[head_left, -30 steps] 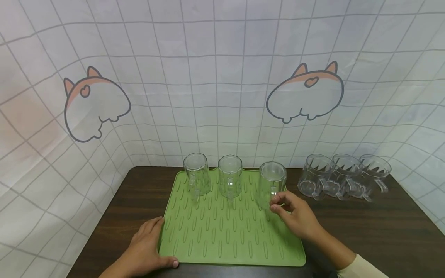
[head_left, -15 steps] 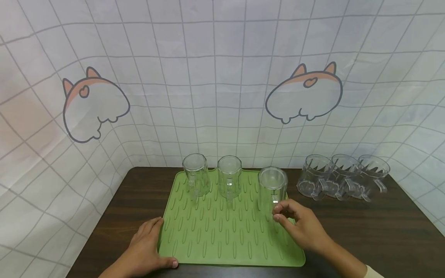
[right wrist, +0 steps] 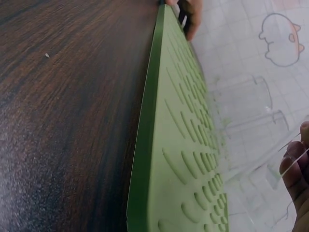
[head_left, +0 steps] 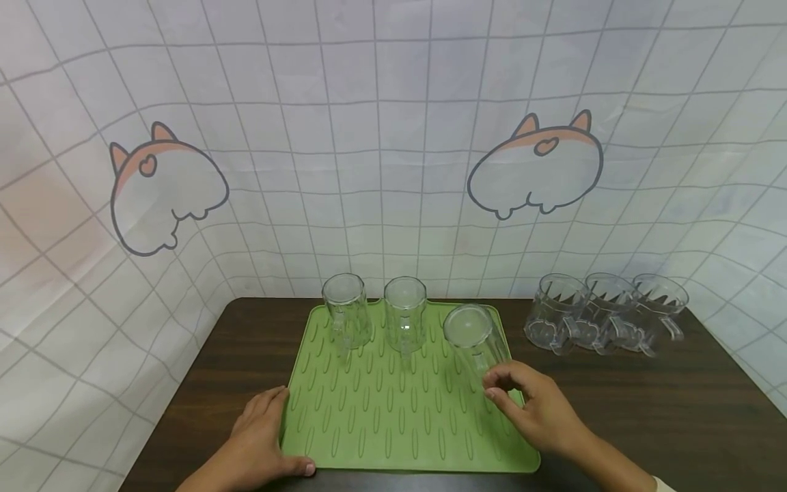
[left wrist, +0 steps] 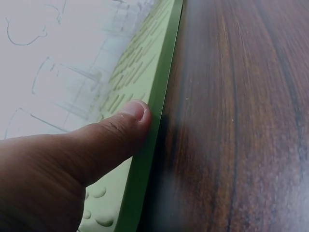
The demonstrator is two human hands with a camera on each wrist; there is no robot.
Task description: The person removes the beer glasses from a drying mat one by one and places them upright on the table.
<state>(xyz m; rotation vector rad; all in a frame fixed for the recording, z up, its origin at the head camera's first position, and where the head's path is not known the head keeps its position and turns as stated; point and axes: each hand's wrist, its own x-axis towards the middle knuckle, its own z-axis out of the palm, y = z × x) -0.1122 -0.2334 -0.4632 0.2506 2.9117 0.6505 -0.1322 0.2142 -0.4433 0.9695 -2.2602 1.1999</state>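
My right hand (head_left: 533,404) pinches the handle of a clear glass mug (head_left: 470,329) over the right part of the green drying mat (head_left: 399,424). This mug leans, its upper end tipped to the left. In the right wrist view, curled fingers (right wrist: 295,169) show at the right edge beside the see-through mug. My left hand (head_left: 259,430) rests on the mat's front left corner, fingers along the left edge and thumb (left wrist: 123,121) on the front edge. Two more clear mugs, a left one (head_left: 347,311) and a middle one (head_left: 406,313), stand at the mat's back, handles toward me.
Three clear mugs (head_left: 556,311) stand close together, rims up, on the dark wooden table (head_left: 645,396) right of the mat. A white gridded cloth (head_left: 393,171) with cartoon animals hangs behind the table and along both sides.
My right hand has drawn the mug slightly toward me, and the mug has gone from upright to leaning left. My left hand stays on the mat corner.
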